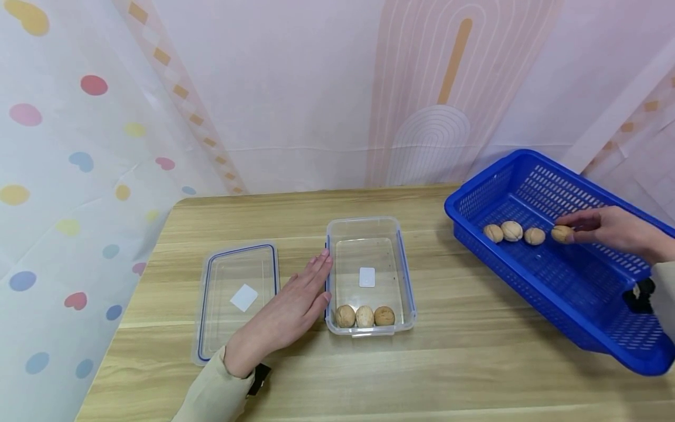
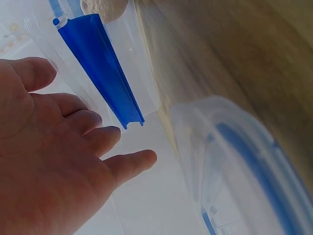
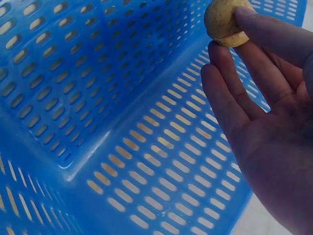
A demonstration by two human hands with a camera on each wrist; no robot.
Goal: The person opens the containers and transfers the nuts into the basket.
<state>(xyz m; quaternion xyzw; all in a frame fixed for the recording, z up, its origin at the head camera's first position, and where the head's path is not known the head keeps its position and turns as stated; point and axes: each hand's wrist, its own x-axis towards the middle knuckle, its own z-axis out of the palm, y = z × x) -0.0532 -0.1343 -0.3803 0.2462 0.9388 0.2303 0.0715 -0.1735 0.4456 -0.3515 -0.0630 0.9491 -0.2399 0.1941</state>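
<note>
My right hand (image 1: 614, 231) pinches a walnut (image 1: 562, 234) between thumb and fingers, inside the blue basket (image 1: 548, 299). The right wrist view shows that walnut (image 3: 225, 22) at the fingertips, over the slotted basket floor. Left of it in the basket lie three more walnuts (image 1: 511, 231). My left hand (image 1: 287, 310) has its fingers extended, with the fingertips at the left side of the clear plastic container (image 1: 369, 234). Along the container's near end sit three walnuts (image 1: 364, 316) in a row. In the left wrist view, the container's blue clip (image 2: 100, 68) is beside the fingers.
A clear lid (image 1: 239, 264) with a blue seal lies on the wooden table (image 1: 432, 375), left of the container and partly behind my left hand. A patterned cloth (image 1: 306, 94) hangs along the table's back edge. The basket's raised rim surrounds my right hand.
</note>
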